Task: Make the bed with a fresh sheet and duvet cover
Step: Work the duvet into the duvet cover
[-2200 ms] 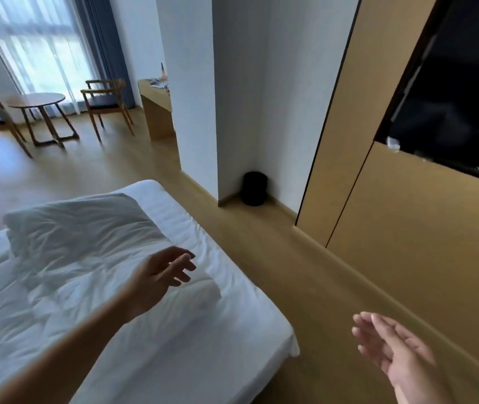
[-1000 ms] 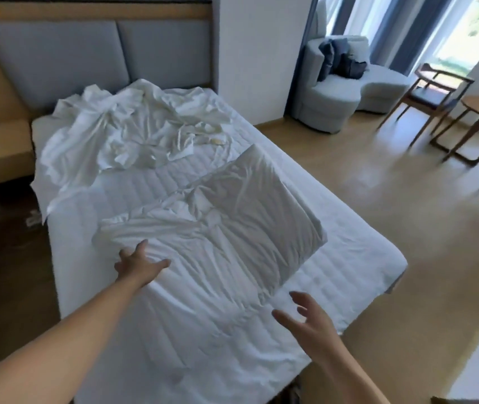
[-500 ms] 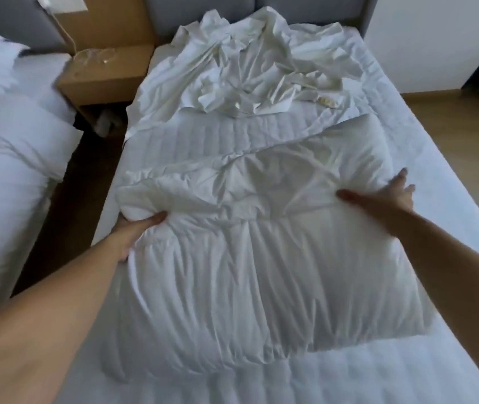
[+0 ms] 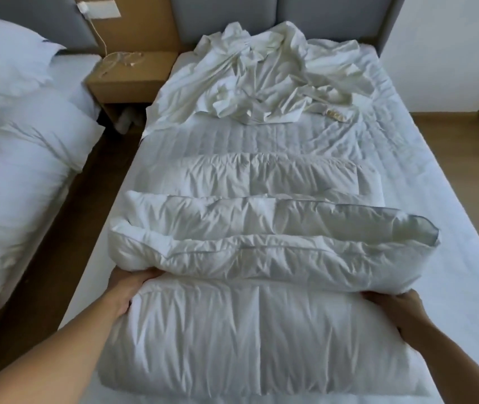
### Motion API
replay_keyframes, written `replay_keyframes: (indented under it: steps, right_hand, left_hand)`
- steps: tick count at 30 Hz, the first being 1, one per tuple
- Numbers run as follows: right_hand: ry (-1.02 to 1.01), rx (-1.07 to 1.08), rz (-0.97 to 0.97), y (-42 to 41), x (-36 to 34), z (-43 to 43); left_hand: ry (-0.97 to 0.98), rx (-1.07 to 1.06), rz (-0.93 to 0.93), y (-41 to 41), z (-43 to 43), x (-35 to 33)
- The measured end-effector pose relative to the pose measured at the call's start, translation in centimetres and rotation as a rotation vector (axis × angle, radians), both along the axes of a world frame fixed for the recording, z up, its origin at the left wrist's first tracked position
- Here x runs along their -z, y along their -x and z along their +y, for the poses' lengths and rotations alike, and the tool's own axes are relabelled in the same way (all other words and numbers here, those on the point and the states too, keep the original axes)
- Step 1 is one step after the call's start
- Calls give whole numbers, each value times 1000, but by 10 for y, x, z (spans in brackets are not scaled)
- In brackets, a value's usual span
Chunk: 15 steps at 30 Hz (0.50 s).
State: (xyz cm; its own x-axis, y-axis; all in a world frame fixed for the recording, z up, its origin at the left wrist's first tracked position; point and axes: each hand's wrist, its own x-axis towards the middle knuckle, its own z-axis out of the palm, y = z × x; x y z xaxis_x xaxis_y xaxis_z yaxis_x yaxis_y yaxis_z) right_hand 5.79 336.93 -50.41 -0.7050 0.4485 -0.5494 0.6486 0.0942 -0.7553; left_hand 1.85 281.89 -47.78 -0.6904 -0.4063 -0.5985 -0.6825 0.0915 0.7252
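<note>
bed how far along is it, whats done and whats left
Done: the mattress lies bare, showing its quilted top. In hand: the left hand and right hand grip the folded duvet at its sides, fingers tucked into the fold. Left: the crumpled linen at the head end is not spread, no sheet is tucked in, and the duvet shows no fresh cover.

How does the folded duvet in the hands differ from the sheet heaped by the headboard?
The duvet is thick, quilted and folded in layers; the sheet is thin and crumpled in a loose heap. The duvet lies at the near end, held by the left hand and right hand; the sheet lies untouched at the far end. Both are white, on the same mattress.
</note>
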Motion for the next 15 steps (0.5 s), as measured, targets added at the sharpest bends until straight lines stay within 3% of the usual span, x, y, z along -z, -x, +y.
replay_keyframes:
  steps: [9,12,15]
  right_hand:
    - [-320,-93,-20,-128,-22,6]
    - [-382,-227,-157,-154,-18,7]
    - [-239,-185,-381,-157,-21,21]
  left_hand:
    - [15,77,201,-118,12,-42]
    - [5,115,167,-139,18,-50]
    - [6,197,66,-133,19,-55]
